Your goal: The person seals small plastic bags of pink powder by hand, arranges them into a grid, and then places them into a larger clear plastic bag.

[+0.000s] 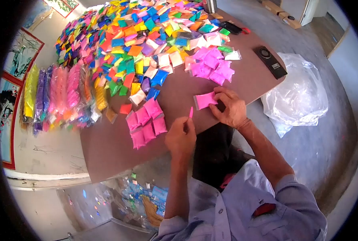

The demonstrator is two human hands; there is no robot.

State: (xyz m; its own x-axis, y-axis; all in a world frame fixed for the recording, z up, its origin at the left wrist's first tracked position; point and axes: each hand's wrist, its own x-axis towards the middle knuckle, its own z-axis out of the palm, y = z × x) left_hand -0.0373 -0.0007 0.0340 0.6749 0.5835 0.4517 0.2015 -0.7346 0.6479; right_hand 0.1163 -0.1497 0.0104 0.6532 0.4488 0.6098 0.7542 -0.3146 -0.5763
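My right hand (230,107) pinches the right end of a pink packet (205,100) near the table's front edge. To its left, my left hand (181,134) is closed, with a small pink piece (191,112) sticking up from its fingertips. Beyond my left hand, several pink packets lie in a neat group (146,122) on the brown table (179,94). Another cluster of pink packets (212,64) sits farther back, above my right hand.
A large heap of multicoloured packets (134,36) covers the table's back. Bundled coloured packets (66,90) stand at the left edge. A black device (270,62) lies at the right, beside a clear plastic bag (297,96) beyond the edge. A metal flask (210,6) stands behind.
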